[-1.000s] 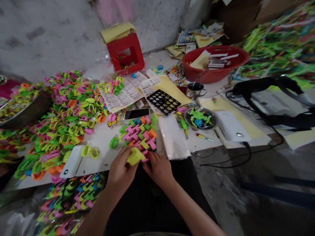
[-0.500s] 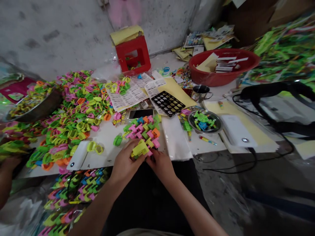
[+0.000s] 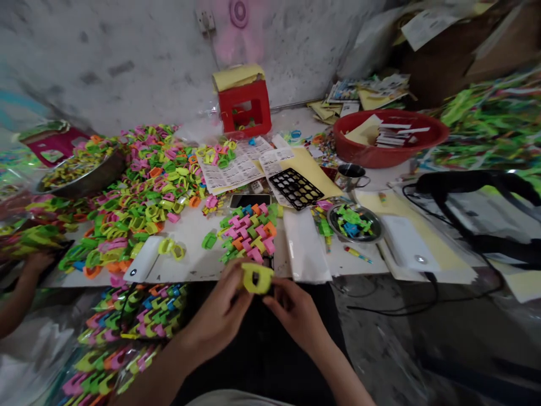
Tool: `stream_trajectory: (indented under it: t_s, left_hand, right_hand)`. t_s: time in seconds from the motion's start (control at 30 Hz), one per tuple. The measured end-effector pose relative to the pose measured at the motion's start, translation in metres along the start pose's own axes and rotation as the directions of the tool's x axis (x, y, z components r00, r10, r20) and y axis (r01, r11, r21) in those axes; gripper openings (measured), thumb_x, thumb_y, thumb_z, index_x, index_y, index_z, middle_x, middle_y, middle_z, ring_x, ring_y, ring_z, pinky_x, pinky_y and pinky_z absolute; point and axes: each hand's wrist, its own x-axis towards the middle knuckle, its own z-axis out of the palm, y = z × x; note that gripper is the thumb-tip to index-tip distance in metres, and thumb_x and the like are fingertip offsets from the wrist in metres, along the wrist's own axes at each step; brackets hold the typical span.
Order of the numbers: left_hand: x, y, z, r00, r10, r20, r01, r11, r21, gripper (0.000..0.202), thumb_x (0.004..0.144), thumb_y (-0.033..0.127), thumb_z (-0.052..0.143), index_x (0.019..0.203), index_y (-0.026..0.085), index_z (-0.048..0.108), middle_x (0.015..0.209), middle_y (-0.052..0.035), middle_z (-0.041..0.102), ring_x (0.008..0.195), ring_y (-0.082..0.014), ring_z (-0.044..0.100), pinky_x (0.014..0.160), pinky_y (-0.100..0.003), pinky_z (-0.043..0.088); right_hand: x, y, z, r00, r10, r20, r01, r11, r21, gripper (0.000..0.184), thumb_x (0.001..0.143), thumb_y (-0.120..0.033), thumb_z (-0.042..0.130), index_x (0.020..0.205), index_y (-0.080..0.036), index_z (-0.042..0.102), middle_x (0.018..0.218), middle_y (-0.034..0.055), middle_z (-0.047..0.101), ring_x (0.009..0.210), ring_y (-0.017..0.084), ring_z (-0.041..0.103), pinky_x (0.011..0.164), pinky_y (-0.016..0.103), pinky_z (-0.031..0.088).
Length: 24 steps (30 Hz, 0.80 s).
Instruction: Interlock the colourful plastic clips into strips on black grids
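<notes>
My left hand (image 3: pixel 222 316) and my right hand (image 3: pixel 296 313) meet over my lap at the table's front edge. Both pinch one yellow plastic ring piece (image 3: pixel 256 278), which stands upright between the fingertips. Just beyond it on the table lies a block of interlocked pink, green, orange and yellow pieces (image 3: pixel 249 231). A single green piece (image 3: pixel 208 241) and two yellow pieces (image 3: pixel 172 248) lie loose to the left of the block.
A big heap of loose coloured pieces (image 3: pixel 135 197) covers the left of the table. A phone (image 3: pixel 250 200), a black grid tray (image 3: pixel 296 188), a small metal dish (image 3: pixel 355 220), a red basin (image 3: pixel 389 138) and a red box (image 3: pixel 245 107) stand behind. Another person's hand (image 3: pixel 36 262) shows at far left.
Both hands lifted the yellow piece off the block's near edge and drew it toward me. The camera tilted up, and another person's hand came into view at the left.
</notes>
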Motion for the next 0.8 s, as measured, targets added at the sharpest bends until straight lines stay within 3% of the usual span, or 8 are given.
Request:
stream_trajectory:
  t_s: [0.1,0.17,0.23,0.33,0.5,0.63,0.8]
  left_hand:
    - [-0.017,0.004,0.016,0.969,0.081,0.232,-0.088,0.996,0.02,0.054,0.086,0.007,0.045,0.137,0.028,0.041,0.143,-0.0094,0.039,0.121,-0.0197,0.051,0.102,-0.036,0.047]
    - [-0.024,0.001,0.028,0.945,0.112,0.307,-0.149,0.984,0.101,0.061,0.083,0.004,0.046,0.139,0.027,0.04,0.145,-0.0104,0.037,0.119,-0.0219,0.053,0.1,-0.039,0.048]
    - [-0.025,-0.004,0.034,0.933,0.129,0.335,-0.193,0.967,0.165,0.061,0.083,0.004,0.046,0.14,0.025,0.039,0.143,-0.0112,0.04,0.117,-0.0227,0.054,0.097,-0.041,0.05]
    - [-0.016,-0.008,0.026,0.951,0.162,0.263,-0.225,0.946,0.231,0.053,0.088,0.012,0.048,0.139,0.024,0.04,0.135,-0.0108,0.048,0.116,-0.0233,0.053,0.096,-0.042,0.049]
    - [0.026,-0.018,-0.001,0.971,0.235,0.048,-0.235,0.895,0.378,0.036,0.091,0.023,0.049,0.127,0.027,0.053,0.129,-0.0076,0.053,0.121,-0.0253,0.047,0.104,-0.049,0.037]
    - [0.048,-0.037,0.003,0.955,0.29,0.066,-0.292,0.871,0.394,0.029,0.089,0.023,0.054,0.118,0.026,0.058,0.131,-0.0062,0.054,0.123,-0.0236,0.046,0.109,-0.05,0.03]
    - [0.045,-0.049,0.016,0.939,0.318,0.13,-0.344,0.866,0.364,0.025,0.09,0.021,0.051,0.115,0.023,0.058,0.135,-0.0067,0.052,0.126,-0.0227,0.045,0.11,-0.048,0.029]
  right_hand:
    - [-0.029,-0.01,0.008,0.989,0.037,0.145,-0.089,0.926,0.368,0.046,0.075,-0.055,0.066,0.106,-0.021,0.066,0.082,0.0053,0.069,0.071,0.02,0.064,0.063,0.029,0.054]
    - [-0.04,-0.009,0.017,0.985,0.133,0.112,-0.171,0.855,0.489,0.043,0.073,-0.057,0.066,0.098,-0.022,0.068,0.084,0.0059,0.07,0.075,0.021,0.065,0.067,0.032,0.055]
    - [-0.042,-0.003,0.023,0.965,0.258,0.051,-0.247,0.819,0.517,0.041,0.072,-0.056,0.068,0.091,-0.02,0.069,0.074,0.0051,0.069,0.064,0.019,0.063,0.059,0.031,0.054]
    - [-0.026,0.01,0.017,0.939,0.343,-0.01,-0.291,0.81,0.51,0.041,0.071,-0.055,0.068,0.085,-0.016,0.068,0.059,0.0021,0.062,0.047,0.013,0.052,0.044,0.025,0.045]
    - [0.021,0.023,-0.001,0.925,0.321,-0.202,-0.207,0.873,0.443,0.039,0.068,-0.052,0.072,0.081,-0.016,0.062,0.061,0.0,0.062,0.044,0.01,0.047,0.041,0.022,0.038]
    - [0.042,0.033,0.007,0.939,0.278,-0.203,-0.214,0.934,0.287,0.043,0.069,-0.055,0.068,0.086,-0.015,0.068,0.058,0.0008,0.063,0.047,0.015,0.054,0.044,0.027,0.045]
    - [0.041,0.05,0.023,0.951,0.091,-0.294,-0.08,0.996,0.047,0.031,0.077,-0.046,0.062,0.083,-0.017,0.07,0.079,0.0079,0.073,0.074,0.023,0.067,0.069,0.036,0.054]
